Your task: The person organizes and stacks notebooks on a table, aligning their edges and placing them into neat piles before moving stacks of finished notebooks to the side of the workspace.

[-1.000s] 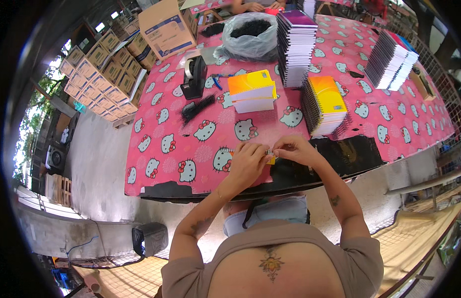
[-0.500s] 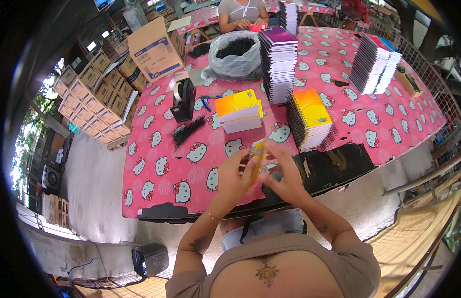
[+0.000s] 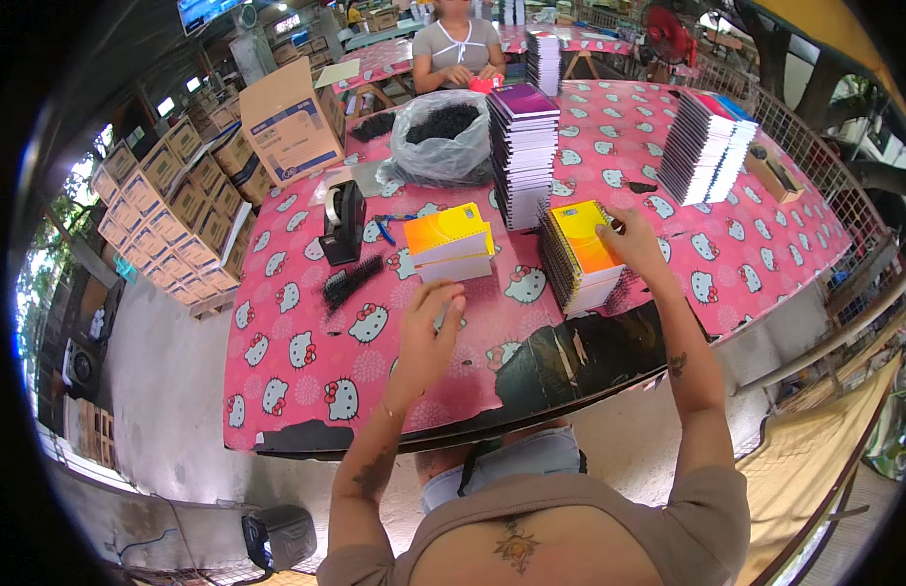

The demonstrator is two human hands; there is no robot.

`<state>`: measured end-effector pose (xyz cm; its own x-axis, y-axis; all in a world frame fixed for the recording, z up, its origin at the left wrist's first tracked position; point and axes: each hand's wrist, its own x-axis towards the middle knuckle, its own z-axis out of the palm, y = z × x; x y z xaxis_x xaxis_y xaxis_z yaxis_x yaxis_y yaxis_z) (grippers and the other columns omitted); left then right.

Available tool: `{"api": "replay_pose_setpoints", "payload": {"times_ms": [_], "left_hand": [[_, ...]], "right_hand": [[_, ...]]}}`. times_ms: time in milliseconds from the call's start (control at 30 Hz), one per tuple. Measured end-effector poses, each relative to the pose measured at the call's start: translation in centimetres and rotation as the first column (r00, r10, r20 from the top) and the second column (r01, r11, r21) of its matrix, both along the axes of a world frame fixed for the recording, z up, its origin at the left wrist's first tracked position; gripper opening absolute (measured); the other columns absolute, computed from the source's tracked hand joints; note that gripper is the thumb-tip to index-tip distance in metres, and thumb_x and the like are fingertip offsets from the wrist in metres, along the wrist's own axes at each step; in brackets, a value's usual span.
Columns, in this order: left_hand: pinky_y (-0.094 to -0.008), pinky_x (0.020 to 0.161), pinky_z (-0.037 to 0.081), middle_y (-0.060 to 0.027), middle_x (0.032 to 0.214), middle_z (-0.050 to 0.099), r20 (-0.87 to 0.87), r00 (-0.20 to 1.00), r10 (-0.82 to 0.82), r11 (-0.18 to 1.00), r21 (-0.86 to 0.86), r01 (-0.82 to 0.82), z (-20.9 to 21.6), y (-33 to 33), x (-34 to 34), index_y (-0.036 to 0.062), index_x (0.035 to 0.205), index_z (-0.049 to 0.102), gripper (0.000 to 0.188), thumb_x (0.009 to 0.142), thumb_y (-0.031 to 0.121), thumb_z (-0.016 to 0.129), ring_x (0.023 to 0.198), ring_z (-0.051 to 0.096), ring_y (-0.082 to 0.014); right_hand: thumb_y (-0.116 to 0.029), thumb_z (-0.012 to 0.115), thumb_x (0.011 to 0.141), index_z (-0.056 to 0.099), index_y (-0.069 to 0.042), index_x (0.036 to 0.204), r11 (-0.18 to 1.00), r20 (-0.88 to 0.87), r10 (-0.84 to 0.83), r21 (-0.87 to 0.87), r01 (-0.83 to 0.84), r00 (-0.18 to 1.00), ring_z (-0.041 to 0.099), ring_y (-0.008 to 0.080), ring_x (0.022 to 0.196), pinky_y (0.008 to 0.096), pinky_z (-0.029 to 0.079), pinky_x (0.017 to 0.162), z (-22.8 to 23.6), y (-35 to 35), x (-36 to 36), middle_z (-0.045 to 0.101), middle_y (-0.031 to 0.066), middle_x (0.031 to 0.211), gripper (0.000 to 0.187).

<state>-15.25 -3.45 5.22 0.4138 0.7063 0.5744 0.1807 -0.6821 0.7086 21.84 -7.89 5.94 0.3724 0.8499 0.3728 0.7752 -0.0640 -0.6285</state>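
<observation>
My right hand [image 3: 632, 240] is at the right side of a stack of small yellow-orange spiral notebooks [image 3: 576, 246], its thumb and fingers closed on the edge of the top notebook. The wire spines face left on this stack. My left hand [image 3: 429, 330] hovers over the table just in front of a lower group of yellow-orange notebooks [image 3: 447, 240]. Its fingers are loosely bent, with a gap at the thumb, and I see nothing held in it. White page edges of that lower group face me.
Left of the notebooks are a tape dispenser [image 3: 343, 223], black spiral coils [image 3: 353, 283] and blue-handled pliers [image 3: 386, 230]. Behind stand a plastic bag of black coils [image 3: 439, 146], a tall notebook stack [image 3: 523, 156] and a carton [image 3: 294, 127]. A co-worker [image 3: 460, 54] sits opposite.
The yellow notebook between my hands has gone to the right stack with my right hand; the top cover there now faces the other way. My left hand has let go and moved left.
</observation>
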Motion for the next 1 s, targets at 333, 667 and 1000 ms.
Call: {"api": "replay_pose_setpoints", "payload": {"times_ms": [333, 667, 1000], "left_hand": [[-0.0415, 0.086, 0.053, -0.0167, 0.113, 0.066, -0.356, 0.910, 0.212, 0.889, 0.457, -0.028, -1.7, 12.8, 2.1, 0.0022, 0.108, 0.066, 0.022, 0.090, 0.015, 0.065, 0.103, 0.064, -0.0347], [-0.0434, 0.086, 0.050, -0.0133, 0.107, 0.064, -0.438, 0.869, 0.231, 0.822, 0.566, 0.067, -0.2, 5.8, -0.6, 0.0054, 0.115, 0.060, 0.034, 0.081, 0.007, 0.058, 0.099, 0.063, -0.0310], [-0.0501, 0.091, 0.045, -0.0153, 0.110, 0.063, -0.194, 0.882, 0.429, 0.861, 0.385, -0.333, -7.8, 12.6, -4.9, 0.0033, 0.106, 0.064, 0.024, 0.087, 0.017, 0.065, 0.104, 0.057, -0.0340]], "right_hand": [[-0.031, 0.071, 0.084, 0.066, -0.004, 0.122, 0.998, 0.077, -0.039, 0.049, 0.035, 0.996, 0.064, 0.0339, 0.093, 0.0416, 0.051, 0.080, -0.3, 0.7, 0.3, 0.063, 0.0214, 0.104, 0.047], [-0.011, 0.075, 0.081, 0.046, -0.005, 0.142, 0.803, 0.073, 0.460, 0.391, -0.450, 0.885, 0.049, 0.0360, 0.126, 0.0421, 0.037, 0.109, 0.8, -4.3, -15.8, 0.054, 0.0194, 0.131, 0.067], [0.000, 0.075, 0.083, 0.053, -0.006, 0.120, 0.927, -0.623, 0.373, 0.215, -0.307, 0.688, 0.062, 0.0123, 0.092, 0.0271, 0.051, 0.081, -11.3, -4.6, -20.0, 0.062, 0.0049, 0.097, 0.043]]}}
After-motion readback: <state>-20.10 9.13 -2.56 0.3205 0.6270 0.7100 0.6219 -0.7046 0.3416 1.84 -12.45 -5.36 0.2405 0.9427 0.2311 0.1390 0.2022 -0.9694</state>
